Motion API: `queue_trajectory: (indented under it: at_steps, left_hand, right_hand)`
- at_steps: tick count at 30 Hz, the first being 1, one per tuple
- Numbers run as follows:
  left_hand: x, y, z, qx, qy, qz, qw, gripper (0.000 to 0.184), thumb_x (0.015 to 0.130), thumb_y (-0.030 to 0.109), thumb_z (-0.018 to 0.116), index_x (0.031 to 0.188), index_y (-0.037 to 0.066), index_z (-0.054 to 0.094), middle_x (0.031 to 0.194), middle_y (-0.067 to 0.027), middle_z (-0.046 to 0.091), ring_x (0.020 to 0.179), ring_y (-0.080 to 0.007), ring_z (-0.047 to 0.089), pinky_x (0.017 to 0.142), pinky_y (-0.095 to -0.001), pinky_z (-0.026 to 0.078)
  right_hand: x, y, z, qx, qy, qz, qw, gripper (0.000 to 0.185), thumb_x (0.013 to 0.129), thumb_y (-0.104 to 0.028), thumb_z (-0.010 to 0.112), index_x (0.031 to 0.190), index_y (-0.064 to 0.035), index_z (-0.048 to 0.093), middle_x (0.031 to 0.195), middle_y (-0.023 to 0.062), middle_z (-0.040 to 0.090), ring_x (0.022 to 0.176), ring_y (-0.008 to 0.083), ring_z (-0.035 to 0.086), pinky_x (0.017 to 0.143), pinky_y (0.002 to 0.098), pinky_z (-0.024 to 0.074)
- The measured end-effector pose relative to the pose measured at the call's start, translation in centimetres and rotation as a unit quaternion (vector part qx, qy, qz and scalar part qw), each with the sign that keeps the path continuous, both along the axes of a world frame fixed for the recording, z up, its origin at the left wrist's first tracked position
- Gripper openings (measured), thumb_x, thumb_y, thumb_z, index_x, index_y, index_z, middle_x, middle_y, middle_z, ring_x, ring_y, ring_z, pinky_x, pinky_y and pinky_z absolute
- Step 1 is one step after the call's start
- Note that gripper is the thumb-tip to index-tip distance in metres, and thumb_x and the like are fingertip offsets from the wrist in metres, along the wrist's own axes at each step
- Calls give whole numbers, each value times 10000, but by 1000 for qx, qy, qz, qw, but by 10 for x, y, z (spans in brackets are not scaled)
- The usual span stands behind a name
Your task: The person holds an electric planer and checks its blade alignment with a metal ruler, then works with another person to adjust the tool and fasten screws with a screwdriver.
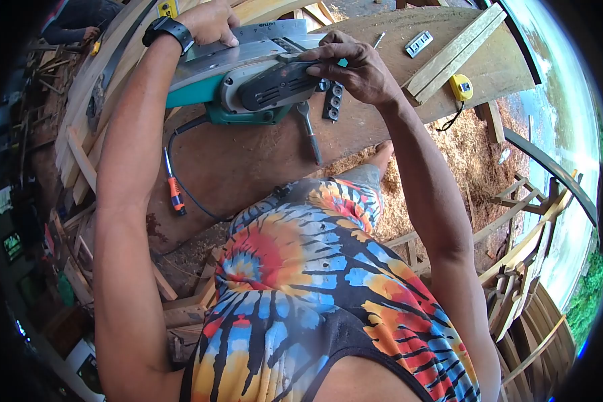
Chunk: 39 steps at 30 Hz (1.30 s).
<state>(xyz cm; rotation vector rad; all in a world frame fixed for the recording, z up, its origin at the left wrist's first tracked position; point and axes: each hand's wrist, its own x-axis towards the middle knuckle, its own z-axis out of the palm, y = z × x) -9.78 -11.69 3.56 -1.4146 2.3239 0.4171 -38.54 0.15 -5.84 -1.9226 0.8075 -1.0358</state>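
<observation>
The power planer (268, 88) lies on the bench (214, 157), a metal plate (278, 29) along its far side. On its near side, the cord (181, 142) loops toward the person, with the screwdriver (174, 191) just left of that loop. Just before the planer's right end lies the wrench (309, 130), the holed bar (333, 102) beside it. Farther right of the planer come a slotted metal piece (419, 44), wooden strips (455, 53), then the tape measure (461, 87) by the bench's edge. Shavings (442, 151) cover the ground to the planer's near right.

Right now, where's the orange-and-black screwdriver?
In the head view, the orange-and-black screwdriver lies at left on the brown tabletop, beside the black cord of the electric planer.
</observation>
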Motion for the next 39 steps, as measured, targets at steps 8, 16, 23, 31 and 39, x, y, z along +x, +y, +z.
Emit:
queue_trajectory:
  at_steps: [8, 16, 23, 31, 39]
  left_hand:
    - [-1, 0, 3, 11, 4, -5, 1000, 524, 842, 330, 830, 1223, -12, 721, 1110, -208, 750, 982, -328, 715, 855, -437, 556]
    - [-3, 1, 5, 27, -4, 37, 999, 539, 853, 330, 823, 1251, -13, 708, 1167, -205, 737, 1027, -334, 699, 871, -438, 552]
    - [-7, 9, 16, 33, 7, 29, 999, 561, 849, 340, 826, 1261, -21, 701, 1190, -210, 730, 1062, -345, 690, 904, -442, 545]
    - [2, -3, 1, 16, 9, 5, 1000, 553, 840, 338, 830, 1245, -20, 709, 1179, -216, 731, 1063, -352, 691, 913, -441, 541]
    - [0, -1, 2, 21, 7, 20, 1000, 527, 850, 329, 823, 1235, -14, 716, 1171, -209, 735, 1052, -354, 694, 904, -450, 545]
  right_hand:
    - [0, -2, 1, -12, 20, 9, 1000, 249, 902, -204, 779, 1149, -184, 805, 939, 38, 655, 884, 182, 661, 803, 364, 554]
    - [0, 0, 4, 16, 23, 12, 1000, 246, 913, -187, 769, 1157, -190, 803, 986, 30, 672, 916, 186, 676, 838, 363, 559]
    - [-1, -4, 0, -14, 25, 20, 999, 254, 918, -186, 765, 1170, -180, 796, 1011, 44, 682, 944, 197, 685, 860, 372, 560]
    - [0, -2, 3, 2, 23, 31, 999, 254, 927, -157, 745, 1177, -164, 791, 1003, 65, 680, 936, 210, 684, 859, 382, 554]
    - [-1, -5, 6, -41, 46, 35, 997, 259, 933, -143, 730, 1186, -160, 786, 1014, 77, 685, 946, 216, 695, 867, 385, 558]
